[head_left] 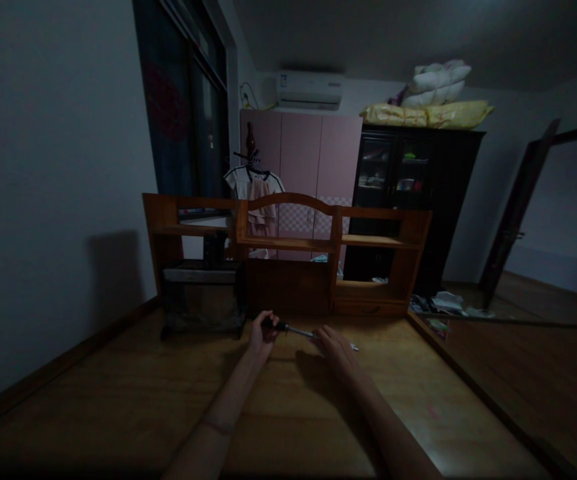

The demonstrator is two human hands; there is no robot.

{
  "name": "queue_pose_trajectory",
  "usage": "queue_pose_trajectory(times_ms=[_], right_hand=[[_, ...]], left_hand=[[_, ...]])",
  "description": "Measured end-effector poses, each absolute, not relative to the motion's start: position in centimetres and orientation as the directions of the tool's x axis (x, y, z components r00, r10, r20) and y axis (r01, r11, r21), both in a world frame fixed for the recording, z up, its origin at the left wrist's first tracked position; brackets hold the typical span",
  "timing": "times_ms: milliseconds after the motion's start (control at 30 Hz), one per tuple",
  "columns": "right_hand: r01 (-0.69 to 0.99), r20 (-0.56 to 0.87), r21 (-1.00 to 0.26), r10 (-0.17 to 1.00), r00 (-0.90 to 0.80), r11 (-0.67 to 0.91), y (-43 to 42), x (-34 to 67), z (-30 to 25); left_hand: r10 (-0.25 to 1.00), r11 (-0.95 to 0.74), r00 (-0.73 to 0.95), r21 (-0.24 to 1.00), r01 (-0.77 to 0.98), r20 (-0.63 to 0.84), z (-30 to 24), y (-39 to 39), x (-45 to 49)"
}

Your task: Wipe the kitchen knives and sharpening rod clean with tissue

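In front of me, a slim tool with a black handle and a thin silvery shaft is held roughly level just over a wooden surface. My left hand is closed around the black handle. On the shaft's other end, my right hand is curled, fingers down; its palm side is hidden. A small pale tip shows just past the right hand; whether it belongs to the tool I cannot tell. Dim light hides the tool's finer details.
A wooden shelf unit rises at the surface's far edge. A dark box-like thing with a pale top bar stands at its left. A wall borders the left side; a raised wooden edge runs along the right.
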State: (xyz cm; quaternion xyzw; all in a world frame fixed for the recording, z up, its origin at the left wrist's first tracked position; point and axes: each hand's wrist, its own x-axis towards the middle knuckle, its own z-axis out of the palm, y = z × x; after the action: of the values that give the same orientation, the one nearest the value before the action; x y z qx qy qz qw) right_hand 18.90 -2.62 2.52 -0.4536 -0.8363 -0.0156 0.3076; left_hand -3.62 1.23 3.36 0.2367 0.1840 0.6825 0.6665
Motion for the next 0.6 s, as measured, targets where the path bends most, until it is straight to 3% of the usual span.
queue_pose_trajectory(times_ms=[600], right_hand=[[0.771, 0.482, -0.276, 0.777, -0.406, 0.574, -2.2, 18.8, 1.6]], left_hand=[[0.994, -0.108, -0.085, 0.603, -0.791, 0.066, 2.3, 2.2, -4.5]])
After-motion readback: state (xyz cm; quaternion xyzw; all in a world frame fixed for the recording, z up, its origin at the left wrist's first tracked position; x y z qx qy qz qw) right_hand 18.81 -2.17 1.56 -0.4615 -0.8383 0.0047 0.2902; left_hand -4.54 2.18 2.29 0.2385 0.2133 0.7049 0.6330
